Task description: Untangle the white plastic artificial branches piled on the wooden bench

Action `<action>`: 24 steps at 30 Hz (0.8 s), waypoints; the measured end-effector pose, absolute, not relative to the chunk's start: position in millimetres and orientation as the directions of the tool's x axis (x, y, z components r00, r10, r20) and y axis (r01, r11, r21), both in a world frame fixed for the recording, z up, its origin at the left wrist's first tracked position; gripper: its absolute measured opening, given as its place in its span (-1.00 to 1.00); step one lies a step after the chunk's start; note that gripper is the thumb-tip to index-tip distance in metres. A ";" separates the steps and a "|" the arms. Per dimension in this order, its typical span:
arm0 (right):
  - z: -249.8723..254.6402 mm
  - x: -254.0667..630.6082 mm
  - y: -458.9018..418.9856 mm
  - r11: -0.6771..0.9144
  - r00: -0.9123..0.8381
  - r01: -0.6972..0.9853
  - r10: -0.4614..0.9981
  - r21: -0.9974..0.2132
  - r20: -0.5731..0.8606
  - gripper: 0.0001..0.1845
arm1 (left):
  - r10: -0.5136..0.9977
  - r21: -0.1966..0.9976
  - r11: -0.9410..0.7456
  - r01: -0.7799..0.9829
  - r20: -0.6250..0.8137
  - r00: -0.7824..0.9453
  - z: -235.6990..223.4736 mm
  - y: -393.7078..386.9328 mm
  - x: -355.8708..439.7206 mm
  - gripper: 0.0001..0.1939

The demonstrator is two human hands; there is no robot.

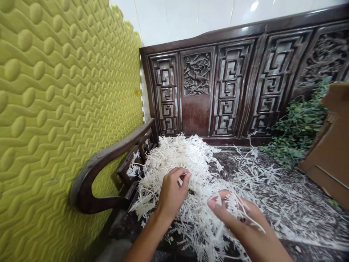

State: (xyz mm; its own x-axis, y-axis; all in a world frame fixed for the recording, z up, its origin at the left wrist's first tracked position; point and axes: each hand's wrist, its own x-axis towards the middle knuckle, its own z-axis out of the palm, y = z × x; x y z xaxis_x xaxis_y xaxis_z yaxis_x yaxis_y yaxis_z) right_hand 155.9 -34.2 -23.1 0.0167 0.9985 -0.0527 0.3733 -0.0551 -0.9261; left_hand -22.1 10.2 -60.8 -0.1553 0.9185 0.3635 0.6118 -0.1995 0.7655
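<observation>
A heap of white artificial fern sprigs (180, 156) lies on the seat of a dark carved wooden bench (229, 83). My left hand (171, 193) rests on the heap with its fingers curled, pinching white strands. My right hand (237, 218) is lower and to the right, thumb pressed over a white sprig (240, 207) that lies across its fingers. Both hands sit within the pile, a short gap apart.
The bench's curved armrest (106, 160) stands at the left, against a yellow-green padded wall panel (60, 94). A bunch of green artificial foliage (297, 131) and a brown cardboard box (332, 145) sit at the right. Loose white sprigs (272, 182) are scattered over the marbled seat.
</observation>
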 end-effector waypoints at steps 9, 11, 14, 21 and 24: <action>-21.8 149.4 -37.5 -0.136 0.088 0.258 0.989 -0.956 -0.117 -0.53 | 0.910 0.663 -0.311 0.681 0.415 0.010 -52.9 -4.9 -17.6 -0.84; -23.8 149.8 -38.1 0.004 0.015 0.264 1.000 -0.965 0.008 -0.59 | 0.902 0.644 -0.331 0.690 0.432 0.030 -50.8 -9.5 -16.9 -0.83; -21.5 154.5 -39.1 0.120 -0.112 0.265 0.989 -0.957 0.093 -0.61 | 0.892 0.623 -0.350 0.699 0.449 0.046 -46.3 -17.1 -15.3 -0.82; 1.8 167.3 -57.1 0.336 -0.270 0.203 0.922 -0.920 0.277 -0.64 | 0.862 0.572 -0.417 0.707 0.496 0.107 -31.3 -40.2 -9.5 -0.80; 4.9 171.2 -66.1 0.358 -0.262 0.231 0.918 -0.905 0.296 -0.66 | 0.845 0.525 -0.452 0.721 0.511 0.158 -22.7 -53.4 -7.6 -0.80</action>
State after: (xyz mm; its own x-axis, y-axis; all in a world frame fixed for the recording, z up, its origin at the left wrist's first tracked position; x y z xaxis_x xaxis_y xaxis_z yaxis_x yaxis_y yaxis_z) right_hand 171.2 -66.1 4.9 -0.2624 0.9184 0.2961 0.2311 0.3577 -0.9048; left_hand -7.6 -53.4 -22.7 0.1579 0.8451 0.5108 0.7210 -0.4521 0.5251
